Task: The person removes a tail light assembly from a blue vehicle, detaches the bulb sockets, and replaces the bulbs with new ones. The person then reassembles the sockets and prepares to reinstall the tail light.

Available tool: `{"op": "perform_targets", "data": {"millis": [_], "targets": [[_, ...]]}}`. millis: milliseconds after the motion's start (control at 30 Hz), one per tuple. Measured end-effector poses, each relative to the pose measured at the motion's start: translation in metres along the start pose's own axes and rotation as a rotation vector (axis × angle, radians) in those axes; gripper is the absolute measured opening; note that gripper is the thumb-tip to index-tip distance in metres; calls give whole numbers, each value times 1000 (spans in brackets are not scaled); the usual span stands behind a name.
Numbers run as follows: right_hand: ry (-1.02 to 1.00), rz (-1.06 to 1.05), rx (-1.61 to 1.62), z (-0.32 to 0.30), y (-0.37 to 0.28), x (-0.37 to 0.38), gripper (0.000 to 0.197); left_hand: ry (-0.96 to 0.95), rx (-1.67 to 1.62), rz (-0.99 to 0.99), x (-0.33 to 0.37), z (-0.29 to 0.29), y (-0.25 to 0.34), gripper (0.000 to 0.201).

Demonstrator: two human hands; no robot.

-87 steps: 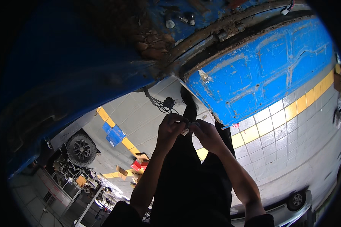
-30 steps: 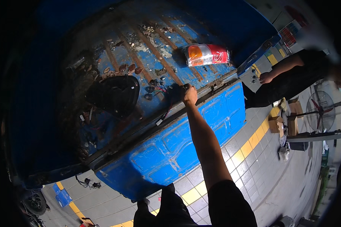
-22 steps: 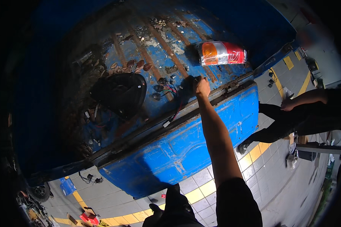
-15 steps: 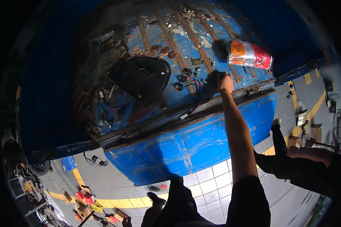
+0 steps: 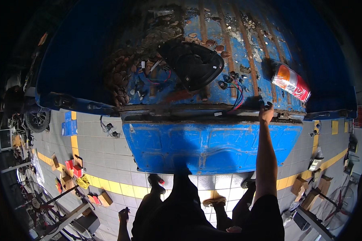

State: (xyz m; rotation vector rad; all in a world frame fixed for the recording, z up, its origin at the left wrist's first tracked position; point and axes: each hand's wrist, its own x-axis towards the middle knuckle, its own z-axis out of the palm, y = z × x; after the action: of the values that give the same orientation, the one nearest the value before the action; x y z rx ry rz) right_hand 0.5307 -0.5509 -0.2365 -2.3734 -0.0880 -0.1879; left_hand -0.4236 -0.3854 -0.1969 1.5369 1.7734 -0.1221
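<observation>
My right hand (image 5: 266,113) reaches over the rear edge of the blue truck bed (image 5: 205,94), with its fingers curled together at the tips. Whatever small dark thing they may hold is too small to make out. To its left lies a wire harness (image 5: 240,94) with dark bulb sockets (image 5: 223,84) and a white connector (image 5: 218,114). A red, clear and orange tail light (image 5: 291,83), wrapped in clear plastic, rests to the right. Farther left is a black lamp housing (image 5: 193,66). At the lower left my left hand (image 5: 124,216) hangs low, closed on something dark and unclear.
The lowered blue tailgate (image 5: 213,146) lies in front of me. Dry leaves (image 5: 122,76) and a second wire bundle (image 5: 159,80) are on the bed. Another person's shoe (image 5: 215,201) shows near my legs. Cardboard boxes (image 5: 104,199) and a standing fan (image 5: 338,201) occupy the floor.
The view has turned and shifted, so the bed appears lower and farther right. My right hand keeps nearly the same spot beside the harness. My left hand has come into view.
</observation>
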Motion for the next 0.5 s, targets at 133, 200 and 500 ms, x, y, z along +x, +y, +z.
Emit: {"op": "perform_targets", "data": {"millis": [133, 200, 500], "targets": [[-55, -92, 113, -33, 36, -102, 28, -37, -25, -195, 24, 6, 36, 59], [-44, -18, -86, -47, 48, -170, 25, -40, -53, -187, 38, 6, 22, 70], [-1028, 806, 104, -113, 133, -474, 35, -218, -77, -3, 106, 64, 42, 53]]}}
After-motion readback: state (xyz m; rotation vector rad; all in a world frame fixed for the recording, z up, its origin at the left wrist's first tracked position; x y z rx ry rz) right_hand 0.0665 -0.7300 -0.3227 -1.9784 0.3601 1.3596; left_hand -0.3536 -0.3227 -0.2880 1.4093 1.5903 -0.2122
